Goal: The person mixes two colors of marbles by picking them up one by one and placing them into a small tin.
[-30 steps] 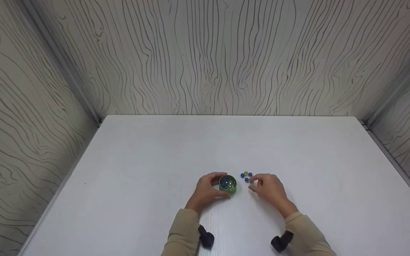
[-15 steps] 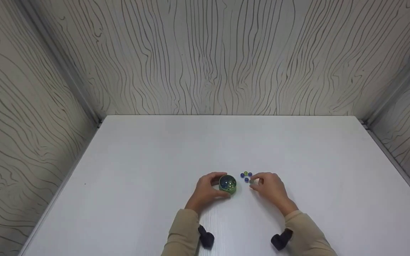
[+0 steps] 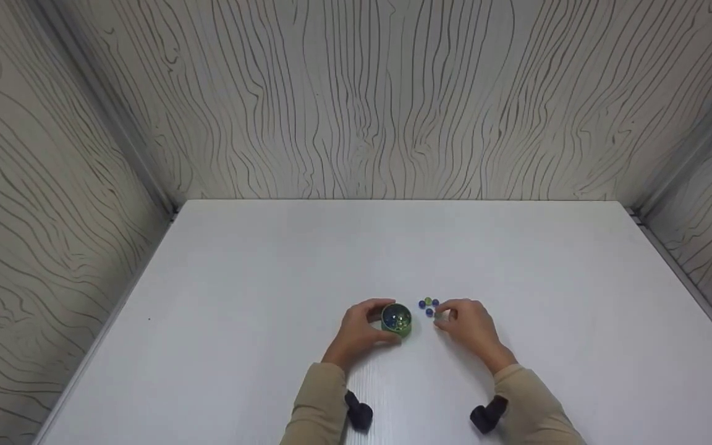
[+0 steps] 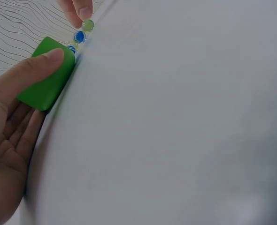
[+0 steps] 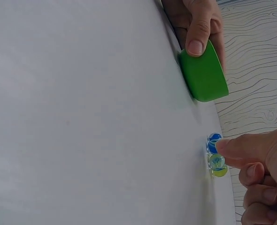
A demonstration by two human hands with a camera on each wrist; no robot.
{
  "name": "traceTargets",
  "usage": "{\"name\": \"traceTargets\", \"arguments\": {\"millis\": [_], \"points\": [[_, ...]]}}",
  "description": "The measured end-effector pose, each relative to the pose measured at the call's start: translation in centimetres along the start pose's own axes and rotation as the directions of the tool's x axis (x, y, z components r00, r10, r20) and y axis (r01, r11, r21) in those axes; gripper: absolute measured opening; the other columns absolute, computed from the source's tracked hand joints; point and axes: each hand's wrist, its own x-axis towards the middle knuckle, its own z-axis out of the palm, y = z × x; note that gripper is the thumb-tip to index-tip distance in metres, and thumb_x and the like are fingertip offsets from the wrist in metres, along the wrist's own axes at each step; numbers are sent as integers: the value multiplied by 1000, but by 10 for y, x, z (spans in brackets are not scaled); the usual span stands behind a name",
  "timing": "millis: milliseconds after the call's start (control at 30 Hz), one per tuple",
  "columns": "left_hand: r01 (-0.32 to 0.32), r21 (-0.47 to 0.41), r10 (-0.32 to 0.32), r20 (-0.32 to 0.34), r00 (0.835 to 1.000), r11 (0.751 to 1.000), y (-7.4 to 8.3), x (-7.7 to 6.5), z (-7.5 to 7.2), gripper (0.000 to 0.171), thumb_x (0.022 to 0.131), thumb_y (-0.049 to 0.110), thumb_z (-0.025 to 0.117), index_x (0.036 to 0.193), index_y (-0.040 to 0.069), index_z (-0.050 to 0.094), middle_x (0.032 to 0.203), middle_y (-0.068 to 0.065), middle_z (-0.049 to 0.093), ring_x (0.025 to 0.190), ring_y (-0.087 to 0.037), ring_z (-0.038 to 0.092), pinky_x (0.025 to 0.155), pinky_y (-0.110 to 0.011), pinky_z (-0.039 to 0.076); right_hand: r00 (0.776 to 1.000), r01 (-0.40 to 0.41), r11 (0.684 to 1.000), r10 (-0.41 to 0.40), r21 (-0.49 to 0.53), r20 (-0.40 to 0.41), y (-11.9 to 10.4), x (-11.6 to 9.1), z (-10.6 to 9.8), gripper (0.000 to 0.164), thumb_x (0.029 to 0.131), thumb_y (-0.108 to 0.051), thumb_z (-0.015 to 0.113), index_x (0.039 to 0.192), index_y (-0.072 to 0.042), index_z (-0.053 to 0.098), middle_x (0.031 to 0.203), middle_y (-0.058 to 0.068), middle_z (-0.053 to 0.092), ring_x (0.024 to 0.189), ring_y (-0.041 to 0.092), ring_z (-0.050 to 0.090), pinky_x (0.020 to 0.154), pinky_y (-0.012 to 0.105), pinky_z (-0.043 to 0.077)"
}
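My left hand holds a small round green bowl from its left side, thumb in front and fingers behind. Blue and yellow-green glass marbles lie inside the bowl, visible from above. Just to the bowl's right, a clear greenish marble sits at the thumb and index fingertips of my right hand, which pinch it close to the table. The right hand's other fingers are curled in. Beside that marble are several more, among them a blue marble and a yellow-green marble.
The white table runs back to a wood-grain patterned wall, with similar panels at both sides. A dark wrist camera hangs at the left sleeve and another dark wrist camera at the right sleeve.
The right thumb has drawn slightly in toward the index finger around the greenish marble. The left hand and bowl hold the same place.
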Motion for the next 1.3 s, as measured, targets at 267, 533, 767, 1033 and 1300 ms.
{"name": "traceTargets", "arguments": {"millis": [267, 533, 767, 1033, 1300], "points": [[25, -28, -25, 6, 1000, 999, 3, -1, 0, 65, 65, 10, 86, 125, 12, 61, 126, -7, 66, 119, -22, 63, 108, -33, 50, 1000, -12, 1000, 12, 2, 5, 3, 1, 0, 21, 79, -9, 73, 100, -6, 75, 68, 2, 57, 65, 13, 46, 55, 22, 33], [30, -23, -30, 5, 1000, 999, 4, 0, 0, 65, 65, 11, 87, 125, 14, 62, 126, -6, 66, 119, -22, 63, 110, -37, 49, 999, -24, 1000, 25, -14, 20, 3, -2, 0, 21, 79, -8, 72, 100, -7, 75, 84, 6, 68, 71, 14, 50, 58, 23, 35], [11, -29, -11, 9, 1000, 1000, 4, 0, -1, 65, 65, 10, 86, 125, 12, 62, 126, -8, 66, 120, -23, 63, 109, -35, 49, 1000, -9, 999, 10, -35, 29, 3, -3, 0, 20, 79, -8, 73, 99, -8, 75, 90, 8, 71, 74, 16, 53, 61, 25, 39], [7, -12, -7, 4, 1000, 1000, 2, -1, 0, 65, 65, 11, 87, 125, 11, 61, 126, -8, 66, 119, -23, 63, 108, -32, 50, 1000, -8, 1000, 8, -15, 19, 4, -4, 4, 18, 78, -7, 73, 96, -8, 76, 75, 5, 65, 67, 14, 48, 56, 22, 34], [12, -17, -12, -2, 1000, 1000, 2, -1, 0, 66, 65, 10, 87, 125, 10, 61, 126, -9, 66, 119, -24, 62, 109, -33, 49, 1000, -6, 1000, 6, -11, 20, 3, -4, 4, 16, 78, -7, 72, 94, -7, 75, 71, 2, 61, 66, 13, 46, 56, 23, 33]]}}
